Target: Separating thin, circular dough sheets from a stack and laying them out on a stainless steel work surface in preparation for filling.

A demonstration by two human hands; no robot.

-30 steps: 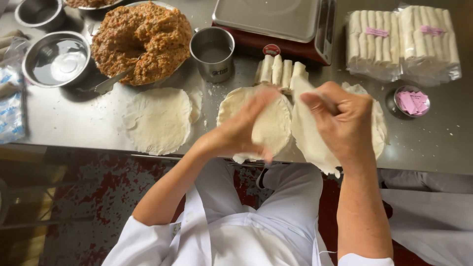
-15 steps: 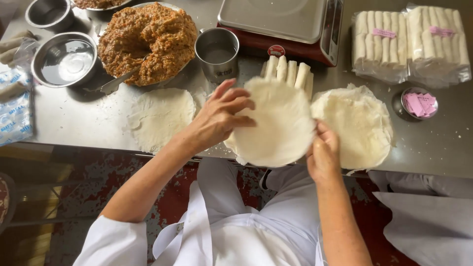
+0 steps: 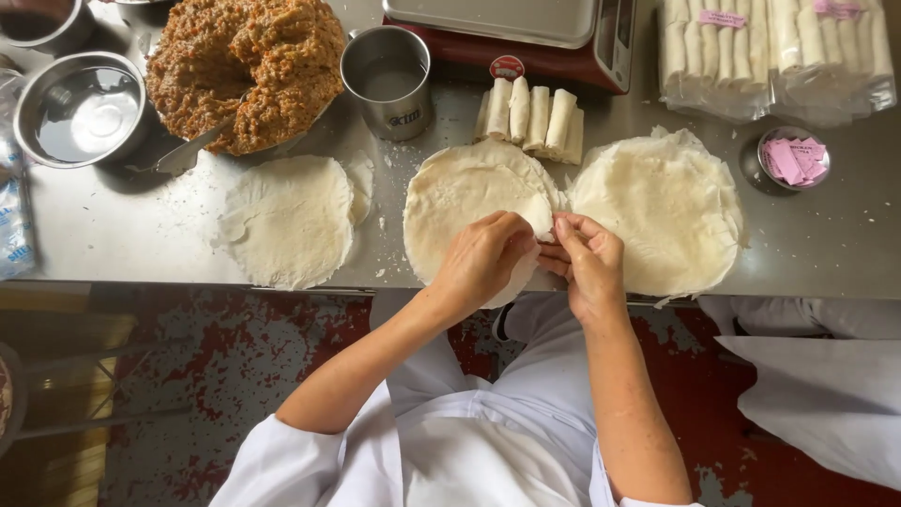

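Observation:
A thin round white wrapper point(image 3: 465, 202) lies flat on the steel table point(image 3: 141, 235) in front of me. My left hand point(image 3: 483, 258) rests on its near right edge, fingers pinching the sheet. My right hand point(image 3: 587, 258) meets it there, fingertips pinching the same edge where a small flap is lifted. To the right lies a stack of wrappers point(image 3: 662, 211). Another wrapper point(image 3: 286, 221) lies flat to the left.
A large dish of brown minced filling point(image 3: 249, 66) with a spoon stands at the back left, beside a steel cup point(image 3: 387, 80) and a steel bowl point(image 3: 80, 108). Several finished rolls point(image 3: 530, 117) lie behind the wrapper. Packed rolls point(image 3: 774, 52) and a scale point(image 3: 511, 28) stand behind.
The wrapper I held up in both hands now lies flat on the table. Both hands have come together at its near right edge.

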